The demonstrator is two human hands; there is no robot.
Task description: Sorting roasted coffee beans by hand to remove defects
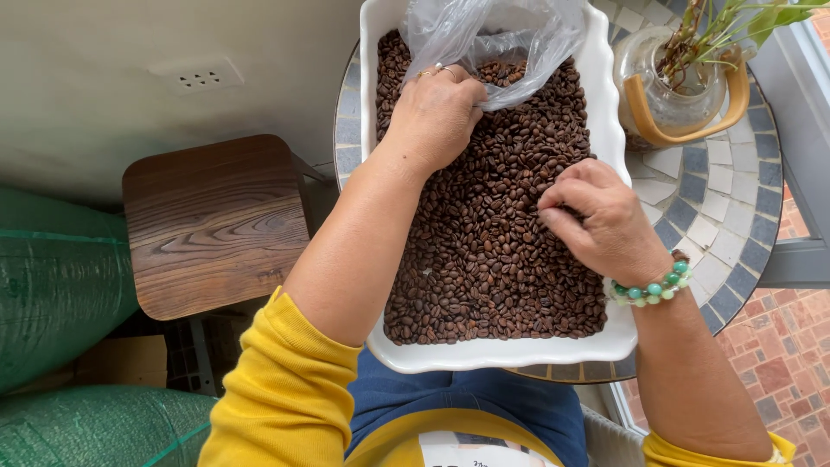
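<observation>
I am leaning over a white scalloped tray (605, 104) that is sitting on a round mosaic-tiled desk (731, 186), and I am taking that tray as my landmark. Roasted coffee beans (484, 251) are filling nearly the whole tray. My left hand (437, 112) is resting on the beans toward the far end of the tray, its fingers (467, 93) curled and pinching the edge of a clear plastic bag (488, 39) that is lying open at the tray's far end, with some beans showing through it. A ring is showing on that hand. My right hand (601, 220) is hovering low over the beans at the tray's right side, its fingers (558, 227) pressed together in a pinch; whether a bean is between them I cannot tell. A green bead bracelet (653, 290) is sitting on that wrist, over the tray's right rim. Beyond the tray's far right corner a glass vase (670, 91) with green stems is standing on the desk. Left of the tray, lower down, a wooden stool (216, 225) is standing.
</observation>
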